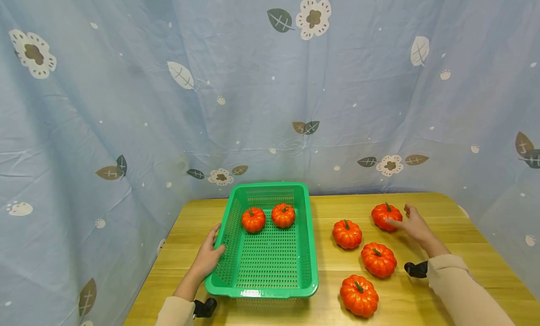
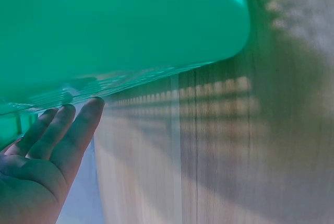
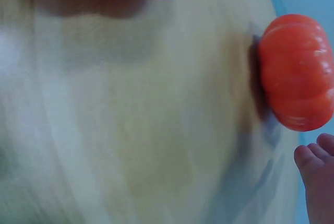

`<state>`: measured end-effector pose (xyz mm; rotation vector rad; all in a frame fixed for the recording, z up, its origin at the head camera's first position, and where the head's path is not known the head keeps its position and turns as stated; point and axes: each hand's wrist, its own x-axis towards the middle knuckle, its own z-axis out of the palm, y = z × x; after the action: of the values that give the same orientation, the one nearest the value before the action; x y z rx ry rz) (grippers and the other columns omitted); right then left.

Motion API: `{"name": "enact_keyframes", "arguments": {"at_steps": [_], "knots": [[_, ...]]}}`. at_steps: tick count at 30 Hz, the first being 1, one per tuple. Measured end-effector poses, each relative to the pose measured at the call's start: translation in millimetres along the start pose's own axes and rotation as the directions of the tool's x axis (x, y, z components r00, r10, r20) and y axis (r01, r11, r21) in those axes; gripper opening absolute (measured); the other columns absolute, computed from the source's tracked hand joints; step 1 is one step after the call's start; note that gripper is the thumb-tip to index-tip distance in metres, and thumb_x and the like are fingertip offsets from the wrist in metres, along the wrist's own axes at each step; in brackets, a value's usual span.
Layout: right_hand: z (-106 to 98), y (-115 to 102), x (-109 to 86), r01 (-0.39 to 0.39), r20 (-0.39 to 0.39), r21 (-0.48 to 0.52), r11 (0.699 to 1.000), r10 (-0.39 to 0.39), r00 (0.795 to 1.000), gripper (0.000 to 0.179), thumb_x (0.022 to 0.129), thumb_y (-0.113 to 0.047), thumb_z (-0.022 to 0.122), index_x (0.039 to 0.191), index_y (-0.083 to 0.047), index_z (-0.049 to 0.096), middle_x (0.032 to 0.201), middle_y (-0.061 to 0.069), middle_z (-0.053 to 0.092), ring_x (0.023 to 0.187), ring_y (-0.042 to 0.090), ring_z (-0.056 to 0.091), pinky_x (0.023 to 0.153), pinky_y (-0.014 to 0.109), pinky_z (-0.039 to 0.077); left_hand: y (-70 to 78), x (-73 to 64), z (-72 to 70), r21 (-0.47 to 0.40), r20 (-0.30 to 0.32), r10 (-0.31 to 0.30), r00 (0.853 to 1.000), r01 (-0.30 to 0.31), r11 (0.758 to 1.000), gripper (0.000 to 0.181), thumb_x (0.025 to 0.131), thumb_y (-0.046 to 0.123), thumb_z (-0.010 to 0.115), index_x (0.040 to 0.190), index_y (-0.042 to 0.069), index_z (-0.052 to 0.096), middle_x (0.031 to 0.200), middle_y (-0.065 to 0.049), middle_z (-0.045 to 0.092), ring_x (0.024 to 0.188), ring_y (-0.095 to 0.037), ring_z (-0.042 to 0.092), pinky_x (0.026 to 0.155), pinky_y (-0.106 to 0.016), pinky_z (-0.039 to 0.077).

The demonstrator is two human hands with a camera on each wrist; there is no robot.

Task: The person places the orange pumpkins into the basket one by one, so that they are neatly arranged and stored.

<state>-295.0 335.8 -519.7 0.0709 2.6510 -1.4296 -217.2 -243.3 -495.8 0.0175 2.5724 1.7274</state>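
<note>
Your right hand (image 1: pixel 416 228) is holding its fingers open beside the back pumpkin (image 1: pixel 381 216), which is sitting just left of them near the table's (image 1: pixel 457 230) back right corner, its wide axis apparently lying level. That nearer hand's thumb is overlapping it, contact unclear, and the pumpkin is showing glossy orange-red ribs and a green stem. Your left hand (image 1: pixel 206 258) is gripping the basket's (image 1: pixel 313 253) left rim.

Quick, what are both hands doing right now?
Left hand: holding the green rectangular plastic basket by its rim.
Right hand: open, close to a shiny orange-red ribbed pumpkin.
</note>
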Motion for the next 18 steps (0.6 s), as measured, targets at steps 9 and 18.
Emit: {"name": "enact_keyframes", "arguments": {"at_steps": [9, 18], "knots": [[13.2, 8.9, 4.3, -0.027, -0.004, -0.044, 0.999, 0.027, 1.0, 0.111, 0.086, -0.039, 0.067, 0.142, 0.017, -0.011, 0.144, 0.045, 0.005, 0.13, 0.059, 0.016, 0.106, 0.066, 0.019, -0.8, 0.0, 0.2, 0.002, -0.002, -0.005, 1.0, 0.005, 1.0, 0.068, 0.093, 0.001, 0.045, 0.152, 0.01, 0.014, 0.135, -0.029, 0.046, 0.11, -0.041, 0.055, 0.079, -0.046, 0.051], [20.1, 12.4, 7.7, -0.031, -0.016, -0.007, 0.999, 0.031, 0.999, 0.11, 0.086, -0.035, 0.067, 0.142, 0.016, -0.013, 0.143, 0.046, 0.007, 0.129, 0.058, 0.019, 0.106, 0.065, 0.02, 11.8, -4.9, -0.5, -0.012, 0.009, -0.018, 1.0, 0.018, 1.0, 0.068, 0.092, 0.0, 0.044, 0.152, 0.007, 0.012, 0.136, -0.032, 0.043, 0.112, -0.045, 0.053, 0.08, -0.049, 0.05]]}}
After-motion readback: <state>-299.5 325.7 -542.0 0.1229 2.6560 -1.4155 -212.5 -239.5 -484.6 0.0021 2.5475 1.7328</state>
